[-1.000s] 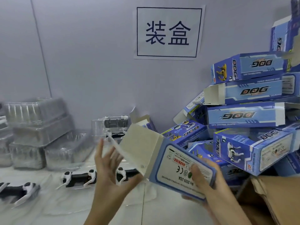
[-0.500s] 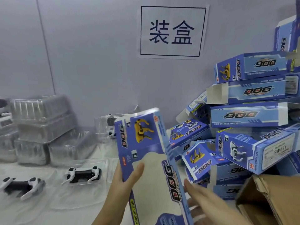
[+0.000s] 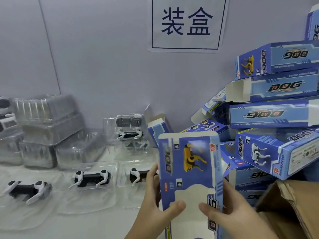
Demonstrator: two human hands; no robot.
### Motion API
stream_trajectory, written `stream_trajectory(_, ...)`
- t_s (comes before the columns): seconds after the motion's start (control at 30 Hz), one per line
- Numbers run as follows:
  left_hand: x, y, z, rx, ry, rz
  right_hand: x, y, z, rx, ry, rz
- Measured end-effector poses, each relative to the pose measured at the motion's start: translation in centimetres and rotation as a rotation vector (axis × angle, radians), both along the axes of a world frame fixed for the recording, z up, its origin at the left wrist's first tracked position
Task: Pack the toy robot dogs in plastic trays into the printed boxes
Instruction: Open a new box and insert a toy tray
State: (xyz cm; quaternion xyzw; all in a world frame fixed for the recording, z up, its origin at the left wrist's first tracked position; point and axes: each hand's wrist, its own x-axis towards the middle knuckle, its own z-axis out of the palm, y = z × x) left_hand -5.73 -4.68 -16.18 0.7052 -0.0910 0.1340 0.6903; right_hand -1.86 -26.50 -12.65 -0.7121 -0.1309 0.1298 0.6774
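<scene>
I hold a blue printed box (image 3: pixel 189 163) upright in front of me, its face with a yellow dog picture and a clear window turned to me. My left hand (image 3: pixel 155 202) grips its left edge, thumb on the front. My right hand (image 3: pixel 227 211) grips the right edge, thumb on the window. On the white table lie black-and-white toy robot dogs in clear plastic trays: one at far left (image 3: pixel 25 188), one in the middle (image 3: pixel 91 178), one partly behind the box (image 3: pixel 138 175).
A heap of blue printed boxes (image 3: pixel 276 118) fills the right side against the wall. Stacked clear trays (image 3: pixel 50 131) stand at the back left, more trays with dogs (image 3: pixel 128 128) at the back centre. A brown carton (image 3: pixel 293 204) sits at lower right.
The box was turned from its bottom end facing me to its printed front facing me, and now stands more upright. Both hands shifted to its side edges.
</scene>
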Motion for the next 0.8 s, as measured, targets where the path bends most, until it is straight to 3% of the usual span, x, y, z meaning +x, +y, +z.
stream_trajectory(0.27, 0.3, 3.4, 0.6, 0.372, -0.092, -0.188, 0.8, -1.2, 0.7, -0.177, -0.078, 0.007)
stream_trajectory(0.4, 0.2, 3.1, 1.1, 0.406, -0.141, -0.043, 0.8, -0.8, 0.0, -0.19, -0.099, -0.161)
stream_trajectory(0.53, 0.1, 1.3, 0.0, 0.559, -0.163, 0.154, 0.6, -0.7, 0.5, -0.154, -0.081, -0.302)
stream_trajectory(0.73, -1.2, -0.4, -0.3, 0.528, -0.155, 0.188, -1.1, -0.3, 1.3, -0.056, -0.058, -0.209)
stream_trajectory(0.8, -1.6, -0.8, -0.2, 0.56, -0.262, 0.178, -1.6, 0.2, 0.4, -0.071, -0.062, -0.097)
